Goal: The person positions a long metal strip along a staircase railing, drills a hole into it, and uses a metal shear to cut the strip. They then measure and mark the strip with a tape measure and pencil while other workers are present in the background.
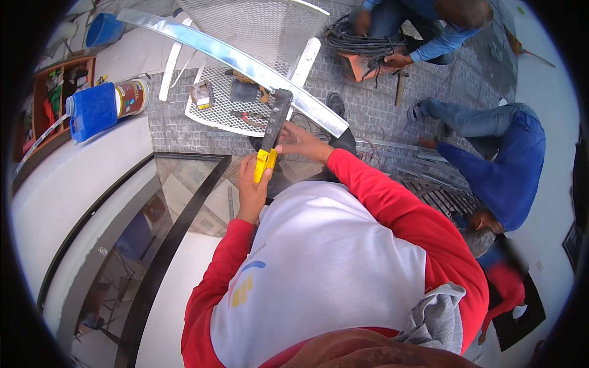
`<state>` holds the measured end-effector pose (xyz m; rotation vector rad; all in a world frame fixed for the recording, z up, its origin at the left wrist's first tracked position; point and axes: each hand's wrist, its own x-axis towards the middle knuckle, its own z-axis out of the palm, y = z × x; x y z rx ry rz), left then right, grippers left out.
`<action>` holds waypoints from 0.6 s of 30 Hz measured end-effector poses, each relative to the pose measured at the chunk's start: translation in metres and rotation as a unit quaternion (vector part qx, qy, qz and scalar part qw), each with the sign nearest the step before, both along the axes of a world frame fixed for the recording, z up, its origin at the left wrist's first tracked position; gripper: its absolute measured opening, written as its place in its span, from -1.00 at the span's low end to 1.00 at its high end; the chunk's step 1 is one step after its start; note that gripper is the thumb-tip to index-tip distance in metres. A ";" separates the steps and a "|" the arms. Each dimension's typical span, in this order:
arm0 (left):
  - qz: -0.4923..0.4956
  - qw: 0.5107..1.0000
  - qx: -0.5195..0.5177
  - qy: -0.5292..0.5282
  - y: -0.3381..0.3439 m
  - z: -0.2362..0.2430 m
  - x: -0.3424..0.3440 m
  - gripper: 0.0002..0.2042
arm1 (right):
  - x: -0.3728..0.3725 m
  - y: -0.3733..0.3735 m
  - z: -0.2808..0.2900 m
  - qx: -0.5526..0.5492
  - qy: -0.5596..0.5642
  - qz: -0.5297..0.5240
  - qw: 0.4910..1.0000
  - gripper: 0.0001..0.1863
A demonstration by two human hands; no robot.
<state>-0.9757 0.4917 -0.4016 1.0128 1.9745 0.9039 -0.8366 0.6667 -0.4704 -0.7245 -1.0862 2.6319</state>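
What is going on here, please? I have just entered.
The person in a white shirt with red sleeves holds a small, yellow, block-shaped tool in the left grip; the right grip is at the flat, dark metal bar beside it. In view, the bar's upper end overlaps a long, shiny, silver-coloured metal strip, which crosses a white metal-mesh chair. Nearby, a crouching person in light blue handles a coil of black cable.

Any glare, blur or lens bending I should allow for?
Head view: bright glare along the metal strip; head view: the black frame at lower left bows near the dark round rim; head view: a blurred patch hides the head of the background person in red, while the left hand, right hand and yellow tool look fairly sharp.
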 end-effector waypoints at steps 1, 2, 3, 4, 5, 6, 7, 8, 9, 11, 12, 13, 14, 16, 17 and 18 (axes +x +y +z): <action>-0.022 0.999 -0.013 0.029 0.001 -0.008 0.008 -0.49 | -0.006 -0.007 0.002 -0.081 0.077 -0.018 0.994 -0.47; -0.042 0.998 -0.020 0.052 0.003 -0.017 0.016 -0.45 | -0.013 -0.014 0.002 -0.086 0.014 -0.056 0.995 -0.55; -0.061 0.995 -0.038 0.068 0.006 -0.025 0.020 -0.41 | -0.015 -0.014 -0.002 -0.093 -0.082 -0.082 0.989 -0.55; -0.113 0.992 -0.041 0.030 0.008 -0.035 0.019 -0.31 | -0.015 -0.013 -0.008 -0.090 -0.137 -0.107 0.981 -0.54; -0.175 0.983 -0.030 0.045 0.009 -0.042 0.017 -0.30 | -0.014 -0.012 -0.016 -0.086 -0.190 -0.135 0.969 -0.54; -0.178 0.983 -0.027 0.033 0.013 -0.051 0.013 -0.30 | -0.005 -0.006 -0.025 -0.089 -0.215 -0.173 0.957 -0.69; -0.181 0.983 -0.018 0.024 0.021 -0.063 0.005 -0.29 | 0.010 0.005 -0.036 -0.063 -0.225 -0.169 0.957 -0.73; -0.066 0.992 -0.077 -0.070 0.037 -0.082 -0.003 -0.26 | 0.027 0.018 -0.049 -0.043 -0.262 -0.158 0.951 -0.77; 0.050 0.981 -0.102 -0.155 0.059 -0.106 -0.013 -0.21 | 0.042 0.027 -0.061 -0.027 -0.310 -0.152 0.938 -0.79; 0.186 0.962 -0.147 -0.137 0.121 -0.161 -0.039 -0.08 | 0.073 0.044 -0.082 0.015 -0.384 -0.124 0.915 -0.75; 0.257 0.944 -0.139 -0.153 0.152 -0.185 -0.047 0.06 | 0.086 0.050 -0.092 0.049 -0.407 -0.119 0.904 -0.72; 0.284 0.942 -0.158 -0.081 0.182 -0.207 -0.053 0.17 | 0.099 0.057 -0.100 0.084 -0.420 -0.118 0.896 -0.70; 0.320 0.928 -0.191 -0.029 0.213 -0.225 -0.057 0.27 | 0.110 0.060 -0.107 0.105 -0.440 -0.103 0.886 -0.68; 0.390 0.887 -0.236 -0.077 0.253 -0.247 -0.054 0.42 | 0.126 0.064 -0.116 0.149 -0.456 -0.080 0.874 -0.64; 0.387 0.875 -0.283 -0.063 0.262 -0.254 -0.049 0.43 | 0.134 0.064 -0.119 0.151 -0.462 -0.064 0.872 -0.63; 0.382 0.859 -0.336 -0.052 0.275 -0.261 -0.045 0.45 | 0.141 0.064 -0.119 0.155 -0.466 -0.050 0.870 -0.62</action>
